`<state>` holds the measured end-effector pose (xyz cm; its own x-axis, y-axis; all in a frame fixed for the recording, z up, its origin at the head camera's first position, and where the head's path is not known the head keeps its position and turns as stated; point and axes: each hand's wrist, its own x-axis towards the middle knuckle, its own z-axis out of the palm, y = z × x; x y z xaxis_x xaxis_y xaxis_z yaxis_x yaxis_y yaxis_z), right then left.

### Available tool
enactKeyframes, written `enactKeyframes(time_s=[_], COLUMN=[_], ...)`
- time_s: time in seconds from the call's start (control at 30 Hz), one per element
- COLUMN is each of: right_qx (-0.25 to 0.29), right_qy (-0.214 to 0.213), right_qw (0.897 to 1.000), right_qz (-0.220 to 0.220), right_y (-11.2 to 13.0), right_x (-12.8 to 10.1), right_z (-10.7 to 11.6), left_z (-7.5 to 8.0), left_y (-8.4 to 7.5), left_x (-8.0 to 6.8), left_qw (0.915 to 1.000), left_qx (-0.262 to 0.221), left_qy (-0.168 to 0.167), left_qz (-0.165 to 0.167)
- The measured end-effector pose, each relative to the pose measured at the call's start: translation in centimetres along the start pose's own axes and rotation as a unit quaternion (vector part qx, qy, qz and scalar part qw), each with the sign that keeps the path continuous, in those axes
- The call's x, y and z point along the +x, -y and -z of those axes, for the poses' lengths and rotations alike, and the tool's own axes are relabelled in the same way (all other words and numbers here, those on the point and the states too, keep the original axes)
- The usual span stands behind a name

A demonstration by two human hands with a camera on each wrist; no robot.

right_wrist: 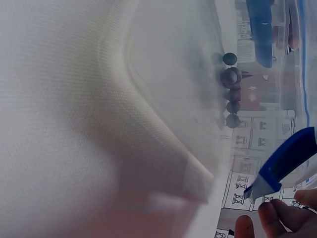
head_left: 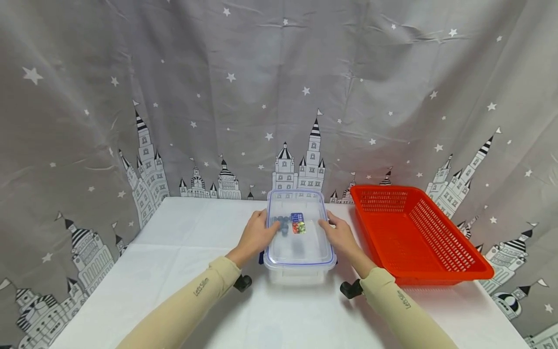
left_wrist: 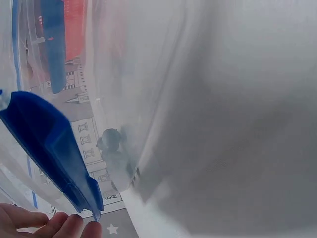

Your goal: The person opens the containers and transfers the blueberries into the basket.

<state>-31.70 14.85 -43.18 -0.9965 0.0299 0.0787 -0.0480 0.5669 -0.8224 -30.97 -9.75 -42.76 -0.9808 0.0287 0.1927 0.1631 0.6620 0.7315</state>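
Observation:
A clear plastic food container [head_left: 301, 249] with a blue-edged lid stands upright at the middle of the white table, a small printed label [head_left: 298, 223] on its lid. Several blueberries [right_wrist: 233, 101] show dark through its wall. My left hand [head_left: 258, 233] grips its left side, thumb over the lid's edge; my right hand [head_left: 342, 236] holds the right side likewise. In the left wrist view, a blue side latch [left_wrist: 52, 144] sticks outward above the left fingertips [left_wrist: 59, 225]. Another blue latch [right_wrist: 285, 161] flares out beside the right fingertips [right_wrist: 270, 218].
A red plastic basket [head_left: 383, 242] with slotted walls stands right of the container, close to my right forearm. Behind the white table [head_left: 187, 232] hangs a grey curtain [head_left: 244, 97] printed with castles and stars.

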Motion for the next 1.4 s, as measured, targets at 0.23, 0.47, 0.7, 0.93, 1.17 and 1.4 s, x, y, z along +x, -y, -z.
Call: enactKeyframes(time_s=[0.23, 0.47, 0.7, 0.93, 1.17, 1.4], right_qx=[0.01, 0.005, 0.003, 0.025, 0.036, 0.014], right_qy=[-0.031, -0.051, -0.043, -0.044, -0.043, -0.036], right_qw=[0.999, 0.996, 0.997, 0.996, 0.993, 0.996], right_qz=[0.033, 0.073, 0.071, 0.071, 0.1, 0.083], right_y=[-0.3, -0.4, 0.1, 0.4, 1.2, 1.4], right_x=[0.1, 0.4, 0.0, -0.3, -0.5, -0.4], right_z=[0.2, 0.6, 1.1, 1.3, 1.9, 2.1], left_z=[0.2, 0.6, 1.1, 1.7, 2.3, 2.7], left_y=[-0.3, -1.0, -1.3, -1.8, -1.9, -1.5], left_x=[-0.1, -0.3, -0.2, -0.5, -0.8, -0.5], left_qw=[0.9996, 0.9992, 0.998, 0.9972, 0.998, 0.996], left_qx=[-0.009, 0.002, 0.001, 0.001, -0.008, -0.058], left_qy=[-0.014, -0.02, -0.028, -0.031, -0.016, 0.003], left_qz=[-0.022, -0.033, -0.057, -0.068, -0.061, -0.067])
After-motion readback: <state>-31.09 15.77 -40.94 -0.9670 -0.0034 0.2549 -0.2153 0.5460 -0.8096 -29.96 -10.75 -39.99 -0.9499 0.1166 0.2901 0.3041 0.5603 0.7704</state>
